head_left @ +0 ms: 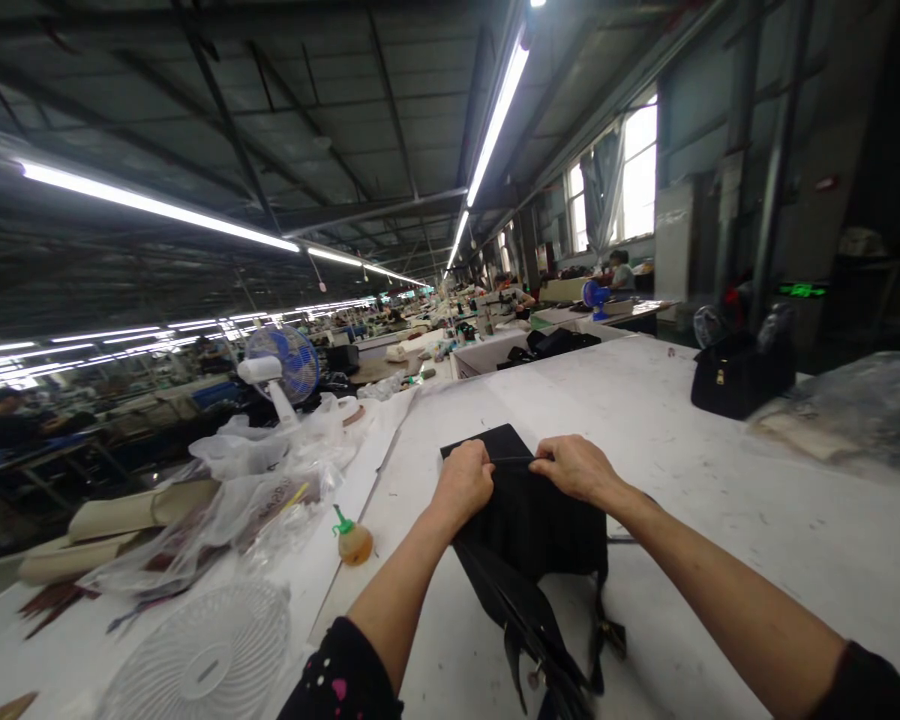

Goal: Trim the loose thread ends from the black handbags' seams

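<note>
A black bag [529, 525] lies on the white table in front of me, with straps and metal fittings trailing off its near end. My left hand [465, 483] is closed on the far left edge of the bag, fingers curled under. My right hand [574, 468] pinches the same far edge at the right, thumb and fingers pressed together. Between the two hands the edge runs as a straight dark line. A flat black panel [506, 438] shows just beyond it. The parts of the bag under my fingers are hidden.
A small bottle of amber liquid with a green spout [355, 541] stands left of the bag. Nearer is a white fan grille [202, 665]. Clear plastic wrapping [270, 490] and a blue fan [283, 362] lie beyond. Another black bag [739, 375] stands at the right on the white table [757, 560].
</note>
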### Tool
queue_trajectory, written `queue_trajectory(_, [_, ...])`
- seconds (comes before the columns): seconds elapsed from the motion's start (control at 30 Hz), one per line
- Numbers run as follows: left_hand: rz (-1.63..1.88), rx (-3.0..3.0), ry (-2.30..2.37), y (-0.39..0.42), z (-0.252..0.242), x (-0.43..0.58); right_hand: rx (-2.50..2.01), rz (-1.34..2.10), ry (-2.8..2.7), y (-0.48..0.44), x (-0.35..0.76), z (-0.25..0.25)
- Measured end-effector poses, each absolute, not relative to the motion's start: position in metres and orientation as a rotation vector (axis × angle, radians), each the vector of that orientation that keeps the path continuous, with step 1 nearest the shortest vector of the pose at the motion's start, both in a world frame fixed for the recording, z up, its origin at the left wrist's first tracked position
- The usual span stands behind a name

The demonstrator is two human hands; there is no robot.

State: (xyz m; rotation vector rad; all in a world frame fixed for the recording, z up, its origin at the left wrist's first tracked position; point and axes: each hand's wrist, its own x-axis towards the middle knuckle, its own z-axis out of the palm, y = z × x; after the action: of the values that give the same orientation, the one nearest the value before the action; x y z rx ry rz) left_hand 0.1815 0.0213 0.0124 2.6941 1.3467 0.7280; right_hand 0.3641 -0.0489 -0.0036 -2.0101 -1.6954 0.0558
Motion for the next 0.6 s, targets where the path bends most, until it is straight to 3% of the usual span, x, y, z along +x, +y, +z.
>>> queue_trajectory(0.43, [0.809, 2.622, 1.023, 0.021, 0.01, 0.165, -1.94, 0.019, -1.976, -0.048, 0.329, 0.011])
queue_trajectory(0.6, [0.677, 2.592, 0.926, 0.013, 0.012, 0.161, -1.954, 0.068, -1.92, -0.065, 0.344, 0.006])
